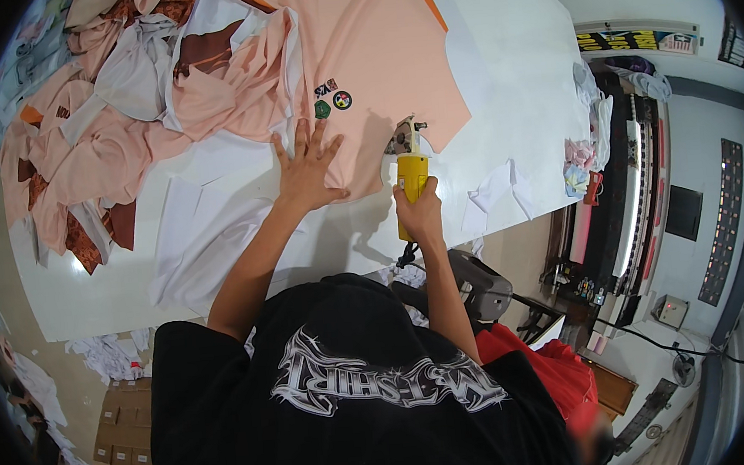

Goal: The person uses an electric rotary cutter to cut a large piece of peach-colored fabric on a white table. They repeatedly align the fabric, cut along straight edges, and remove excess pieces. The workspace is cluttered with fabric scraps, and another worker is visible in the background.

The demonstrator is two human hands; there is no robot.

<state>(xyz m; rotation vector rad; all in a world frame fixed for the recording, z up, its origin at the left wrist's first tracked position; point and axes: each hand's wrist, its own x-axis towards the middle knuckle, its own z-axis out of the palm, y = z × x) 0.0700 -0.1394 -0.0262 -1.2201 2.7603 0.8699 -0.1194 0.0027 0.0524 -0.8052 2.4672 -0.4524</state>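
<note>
My left hand [304, 166] lies with fingers spread on the lower left part of a flat peach fabric piece [380, 53], just below small printed patches [335, 100]. My right hand [419, 203] grips a yellow hand-held electric cutter [412, 172] with a metal head, which stands at the fabric's lower right edge. A dark cord hangs from the cutter's lower end. Left of my hands lies a tangled heap of peach, white and brown patterned fabric [130, 103]. White cloth [207, 245] lies below it, and a small white offcut [496, 196] is right of the cutter.
The white table [520, 55] carries folded cloths [583, 163] at its right edge. Below it are scraps [107, 358] and stacked cardboard boxes [120, 423]. A grey-black machine or seat [481, 289] stands at lower right, beside a person in red [540, 368]. A long machine [614, 196] lines the right.
</note>
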